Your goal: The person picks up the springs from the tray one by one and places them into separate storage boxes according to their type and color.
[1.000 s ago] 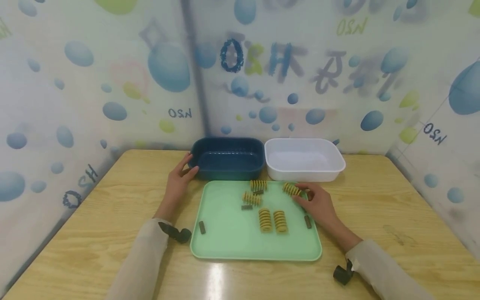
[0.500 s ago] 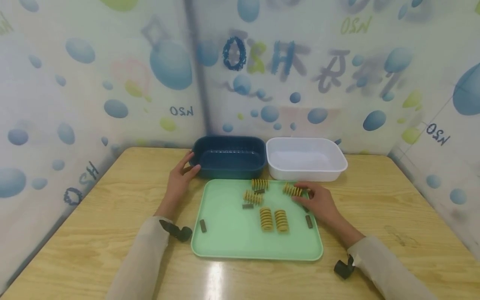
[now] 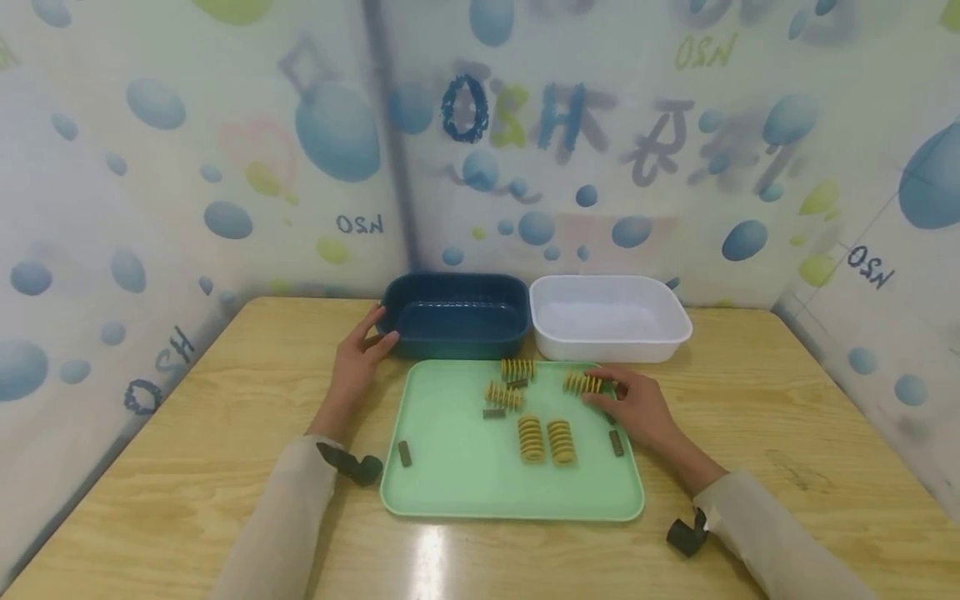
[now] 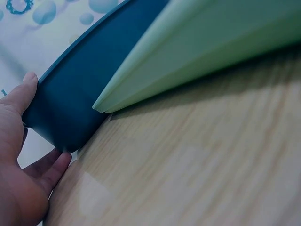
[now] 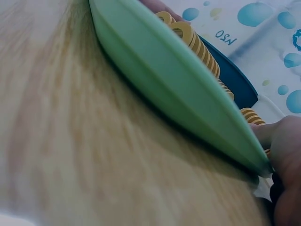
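At the back right of the green tray (image 3: 450, 492), my right hand (image 3: 637, 407) hides one end of the yellow spring (image 3: 581, 383) it pinches, more level than before; my spread left hand (image 3: 356, 363) touches the blue bin (image 3: 467, 347) beyond.

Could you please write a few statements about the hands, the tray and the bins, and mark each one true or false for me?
1. The blue bin stands to the left of the white bin. True.
2. The tray is red. False: it is green.
3. The right hand pinches a yellow spring. True.
4. The left hand is on the white bin. False: it touches the blue bin.
5. Two other yellow springs lie side by side on the tray. True.
6. The dark springs are all in the blue bin. False: dark springs lie on the tray.
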`<state>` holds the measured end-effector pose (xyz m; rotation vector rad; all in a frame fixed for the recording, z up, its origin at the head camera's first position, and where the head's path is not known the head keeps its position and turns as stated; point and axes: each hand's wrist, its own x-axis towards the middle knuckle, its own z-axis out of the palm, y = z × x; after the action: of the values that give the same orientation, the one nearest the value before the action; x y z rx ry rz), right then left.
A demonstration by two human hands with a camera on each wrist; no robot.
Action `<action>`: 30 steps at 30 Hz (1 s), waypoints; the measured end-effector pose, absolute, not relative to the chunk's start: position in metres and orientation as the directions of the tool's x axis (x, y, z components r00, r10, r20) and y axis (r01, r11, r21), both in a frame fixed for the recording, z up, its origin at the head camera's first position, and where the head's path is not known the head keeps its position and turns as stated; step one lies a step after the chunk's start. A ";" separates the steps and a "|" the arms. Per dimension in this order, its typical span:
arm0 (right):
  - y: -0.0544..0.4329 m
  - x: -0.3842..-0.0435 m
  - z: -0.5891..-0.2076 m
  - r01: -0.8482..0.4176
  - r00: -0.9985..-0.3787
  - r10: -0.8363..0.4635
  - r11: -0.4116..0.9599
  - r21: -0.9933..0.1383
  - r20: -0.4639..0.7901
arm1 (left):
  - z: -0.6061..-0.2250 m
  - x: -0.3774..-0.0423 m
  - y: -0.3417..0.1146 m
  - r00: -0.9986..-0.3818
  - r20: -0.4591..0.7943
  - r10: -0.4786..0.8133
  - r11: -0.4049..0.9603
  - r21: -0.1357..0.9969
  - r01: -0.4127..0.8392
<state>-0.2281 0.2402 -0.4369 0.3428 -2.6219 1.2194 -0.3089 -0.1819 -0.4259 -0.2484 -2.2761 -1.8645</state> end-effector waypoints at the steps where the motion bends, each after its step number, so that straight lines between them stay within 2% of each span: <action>1: 0.240 -0.228 -0.437 -0.306 -0.946 -0.112 0.629 -0.715 0.306 | -0.428 -0.310 -0.183 -0.967 0.255 0.011 0.201 0.947 0.252; 10: 0.241 -0.226 -0.427 -0.253 -0.963 -0.086 0.622 -0.741 0.256 | -0.431 -0.313 -0.182 -0.960 0.279 0.015 0.193 0.941 0.277; 17: 0.238 -0.227 -0.408 -0.339 -0.939 -0.163 0.577 -0.743 0.302 | -0.432 -0.308 -0.183 -0.968 0.250 0.000 0.192 0.950 0.246; 24: 0.226 -0.233 -0.390 -0.364 -0.931 -0.186 0.560 -0.744 0.315 | -0.408 -0.293 -0.179 -0.976 0.216 0.027 0.163 0.962 0.218; 30: 0.216 -0.240 -0.381 -0.368 -0.929 -0.200 0.550 -0.749 0.310 | -0.423 -0.305 -0.183 -0.969 0.244 0.024 0.201 0.949 0.244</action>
<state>-0.2397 0.2163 -0.3808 0.4814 -2.5954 1.3216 -0.3052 -0.1833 -0.4235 -0.2595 -2.2917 -1.8643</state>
